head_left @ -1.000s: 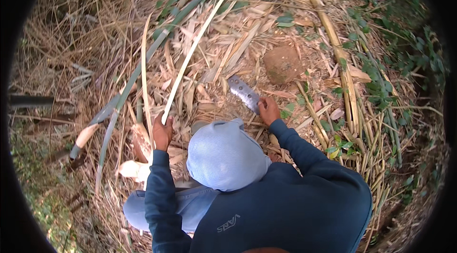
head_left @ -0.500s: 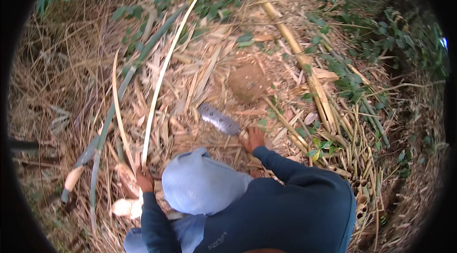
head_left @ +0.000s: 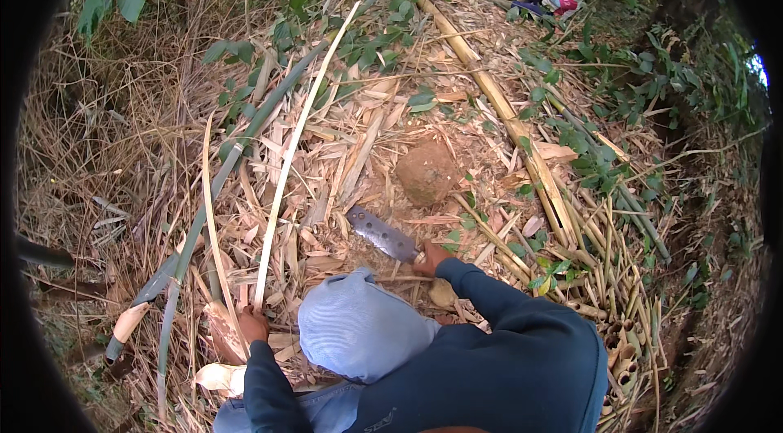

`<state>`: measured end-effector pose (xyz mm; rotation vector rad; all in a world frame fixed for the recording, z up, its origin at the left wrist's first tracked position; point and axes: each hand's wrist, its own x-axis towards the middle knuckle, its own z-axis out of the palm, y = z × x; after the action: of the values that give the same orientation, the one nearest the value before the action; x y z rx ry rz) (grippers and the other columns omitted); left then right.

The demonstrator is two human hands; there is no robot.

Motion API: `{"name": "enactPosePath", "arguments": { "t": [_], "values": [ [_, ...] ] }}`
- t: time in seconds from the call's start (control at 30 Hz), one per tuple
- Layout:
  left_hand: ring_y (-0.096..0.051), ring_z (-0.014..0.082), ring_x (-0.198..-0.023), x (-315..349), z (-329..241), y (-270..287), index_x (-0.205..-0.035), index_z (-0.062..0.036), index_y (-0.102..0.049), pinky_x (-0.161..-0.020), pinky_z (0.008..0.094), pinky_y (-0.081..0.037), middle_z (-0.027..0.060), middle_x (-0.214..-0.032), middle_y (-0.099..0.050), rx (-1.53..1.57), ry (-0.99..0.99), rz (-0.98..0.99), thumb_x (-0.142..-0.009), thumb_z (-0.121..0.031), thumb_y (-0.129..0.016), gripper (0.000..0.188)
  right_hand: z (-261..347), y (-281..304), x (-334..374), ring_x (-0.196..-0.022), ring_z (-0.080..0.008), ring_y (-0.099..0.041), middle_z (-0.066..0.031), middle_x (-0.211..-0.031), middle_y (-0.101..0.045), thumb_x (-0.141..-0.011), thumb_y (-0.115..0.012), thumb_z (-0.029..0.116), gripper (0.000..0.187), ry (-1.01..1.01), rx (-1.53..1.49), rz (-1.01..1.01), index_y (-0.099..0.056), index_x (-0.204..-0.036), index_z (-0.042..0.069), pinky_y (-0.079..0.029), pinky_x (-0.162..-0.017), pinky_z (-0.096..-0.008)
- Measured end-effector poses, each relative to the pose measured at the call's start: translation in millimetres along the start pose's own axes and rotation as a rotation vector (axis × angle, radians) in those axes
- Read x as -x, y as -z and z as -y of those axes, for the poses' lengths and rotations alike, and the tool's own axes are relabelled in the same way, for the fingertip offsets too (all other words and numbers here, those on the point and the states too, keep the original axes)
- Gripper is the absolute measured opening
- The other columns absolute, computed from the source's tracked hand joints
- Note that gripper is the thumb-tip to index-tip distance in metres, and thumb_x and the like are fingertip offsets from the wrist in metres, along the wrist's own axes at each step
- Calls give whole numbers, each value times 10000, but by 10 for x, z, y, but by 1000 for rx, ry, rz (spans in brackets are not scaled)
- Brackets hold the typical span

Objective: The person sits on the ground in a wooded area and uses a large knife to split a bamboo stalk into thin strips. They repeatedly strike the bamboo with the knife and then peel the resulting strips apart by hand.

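Now the left hand (head_left: 253,324), curled round the lower end of a pale strip (head_left: 287,172), sits further back than a second ago; the right hand (head_left: 432,259) still grips the broad knife (head_left: 382,236) over wood chips (head_left: 322,260), apart from the strip, so apparently nothing is being cut

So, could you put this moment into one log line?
left hand: holding long pale strip; right hand: gripping broad knife; around: scattered chips, brown lump

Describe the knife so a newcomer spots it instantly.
Start at the blue hood, bottom centre. Up and right of it, the right hand grips the knife. Its broad grey blade, dotted with dark spots, stands out from the pale chips around.
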<state>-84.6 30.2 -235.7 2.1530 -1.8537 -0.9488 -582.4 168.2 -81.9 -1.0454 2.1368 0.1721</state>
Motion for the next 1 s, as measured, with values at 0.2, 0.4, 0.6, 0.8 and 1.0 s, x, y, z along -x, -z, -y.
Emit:
{"name": "enactPosePath", "arguments": {
  "t": [0.2, 0.4, 0.6, 0.8, 1.0],
  "values": [
    [-582, 414, -823, 167, -388, 235, -942, 17, -633, -741, 467, -449, 233, -848, -621, 35, -95, -92, -826, -127, -612, 186, 22, 222, -51, -736, -356, -647, -248, -776, -653, -682, -679, 469, 652, 74, 56, 259, -619, -1085, -40, -496, -686, -440],
    [-571, 399, -760, 160, -1000, 504, -858, 22, -633, -713, 453, -441, 217, -796, -604, 158, -248, -236, -826, -133, -627, 158, 250, 355, 87, -848, -384, -637, -238, -894, -655, -710, -701, 405, 576, 161, 203, -1, -587, -1105, 2, -500, -765, -448],
    [-618, 304, -746, 102, -964, 410, -938, 12, -627, -706, 388, -471, 192, -835, -643, 313, -156, 50, -844, -226, -641, 256, 449, 215, 195, -886, -403, -618, -247, -924, -647, -756, -659, 469, 598, 84, 128, 65, -571, -1129, 10, -484, -801, -455],
    [-651, 314, -709, 158, -647, 99, -916, 38, -634, -692, 402, -492, 164, -753, -667, 95, -292, 194, -824, -241, -638, 294, 140, -180, 103, -688, -368, -617, -211, -764, -646, -761, -636, 441, 490, 102, 66, 97, -632, -876, -36, -498, -677, -456],
    [-595, 129, -584, 91, -721, 311, -902, 12, -651, -541, 289, -490, 81, -668, -635, 517, -143, 387, -877, -205, -582, 229, 651, 149, 252, -685, -330, -640, -190, -708, -646, -721, -665, 349, 440, -45, -100, 240, -643, -894, -54, -507, -659, -430]
  ]
}}
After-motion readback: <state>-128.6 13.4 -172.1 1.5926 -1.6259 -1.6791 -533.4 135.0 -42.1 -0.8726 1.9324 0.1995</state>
